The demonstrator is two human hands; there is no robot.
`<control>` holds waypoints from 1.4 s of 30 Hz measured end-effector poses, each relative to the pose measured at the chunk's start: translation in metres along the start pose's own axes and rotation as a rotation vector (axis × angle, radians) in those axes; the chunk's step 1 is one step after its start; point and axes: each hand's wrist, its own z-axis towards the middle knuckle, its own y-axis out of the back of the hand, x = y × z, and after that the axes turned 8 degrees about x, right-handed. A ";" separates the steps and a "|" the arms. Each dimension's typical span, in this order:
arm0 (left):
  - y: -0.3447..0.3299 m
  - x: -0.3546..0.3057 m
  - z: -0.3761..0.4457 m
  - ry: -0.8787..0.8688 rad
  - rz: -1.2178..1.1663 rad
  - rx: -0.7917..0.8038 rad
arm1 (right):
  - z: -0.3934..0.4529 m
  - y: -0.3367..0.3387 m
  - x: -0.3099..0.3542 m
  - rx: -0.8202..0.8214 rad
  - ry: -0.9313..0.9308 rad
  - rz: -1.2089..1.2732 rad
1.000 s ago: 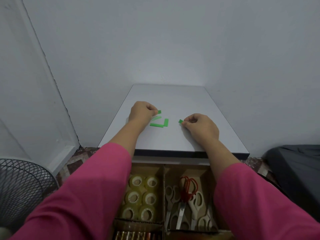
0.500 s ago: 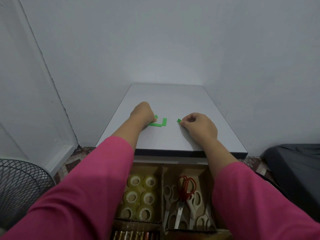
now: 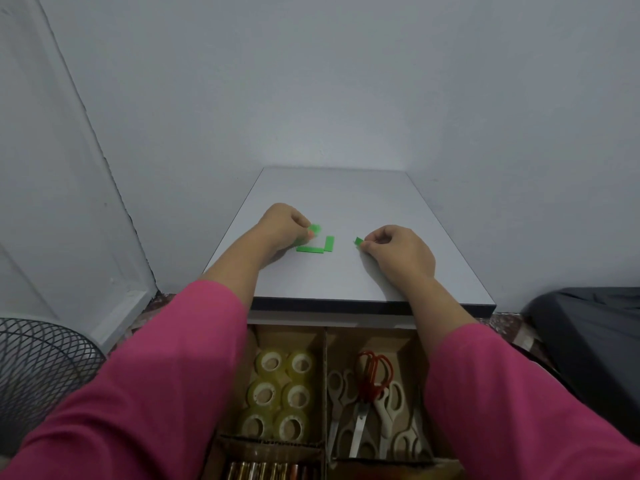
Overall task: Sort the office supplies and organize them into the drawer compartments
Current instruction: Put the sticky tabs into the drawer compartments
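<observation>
Up on the grey counter [image 3: 346, 202], toward its front edge, the left hand [image 3: 282, 226] pinches a blurred green strip [image 3: 316, 228] in curled fingers. The right hand [image 3: 398, 251] pinches another small green piece [image 3: 357, 241]. Between them lie two green strips [image 3: 313, 248] forming an L. Below, the open drawer [image 3: 325, 341] holds tape rolls [image 3: 280, 393] left, scissors [image 3: 367, 393] right.

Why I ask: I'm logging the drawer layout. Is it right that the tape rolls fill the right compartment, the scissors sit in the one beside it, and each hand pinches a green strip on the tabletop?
Not quite: the head view shows the tape rolls in the left compartment, the scissors in the right one. Left hand and right hand each pinch a green strip on the tabletop.
</observation>
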 end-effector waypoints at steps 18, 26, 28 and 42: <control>-0.005 0.031 -0.031 -0.180 -0.182 -0.161 | -0.009 0.003 0.009 0.049 0.043 0.034; -0.004 0.031 -0.026 -0.191 -0.215 -0.178 | -0.002 -0.016 0.035 0.067 -0.041 0.199; -0.004 0.031 -0.026 -0.192 -0.214 -0.194 | 0.006 -0.027 0.046 0.081 -0.102 0.140; -0.003 0.033 -0.027 -0.194 -0.124 -0.178 | 0.018 -0.018 0.077 0.316 -0.250 -0.365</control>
